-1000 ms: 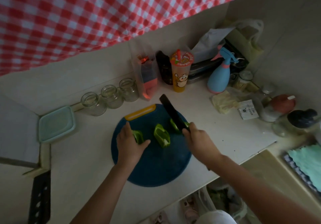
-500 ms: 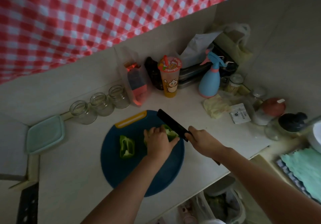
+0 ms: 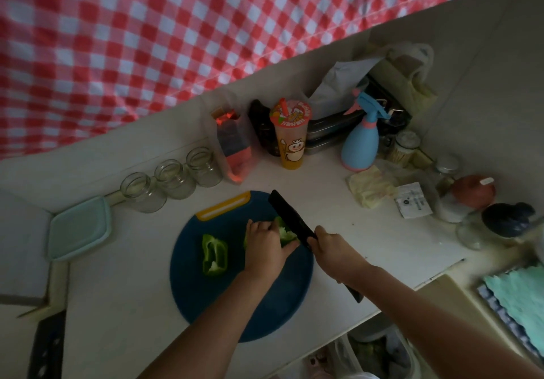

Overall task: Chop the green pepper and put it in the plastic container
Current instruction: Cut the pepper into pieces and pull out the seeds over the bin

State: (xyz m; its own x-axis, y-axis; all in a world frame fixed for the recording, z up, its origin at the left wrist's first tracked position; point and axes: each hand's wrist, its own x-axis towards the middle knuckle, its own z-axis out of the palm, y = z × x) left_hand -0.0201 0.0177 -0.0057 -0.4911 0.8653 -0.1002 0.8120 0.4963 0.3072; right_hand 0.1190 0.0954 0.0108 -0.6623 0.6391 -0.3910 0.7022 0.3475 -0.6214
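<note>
A round blue cutting board (image 3: pixel 265 305) with a yellow handle lies on the white counter. One green pepper piece (image 3: pixel 214 254) lies loose on its left part. My left hand (image 3: pixel 265 244) presses down on another green pepper piece (image 3: pixel 285 231) near the board's top, fingers curled over it. My right hand (image 3: pixel 334 250) grips the handle of a black knife (image 3: pixel 290 219), whose blade rests against that piece right beside my left fingers. The plastic container (image 3: pixel 78 228), pale teal with its lid on, sits at the counter's left edge.
Three empty glass jars (image 3: pixel 173 180) stand behind the board. A plastic bag, an orange drink cup (image 3: pixel 291 134) and a blue spray bottle (image 3: pixel 360 140) line the back wall. Small jars and packets crowd the right corner. The counter's front edge runs just below the board.
My left hand left the left pepper piece and moved right onto the piece by the knife. The knife blade came down against that piece. The camera shifted slightly.
</note>
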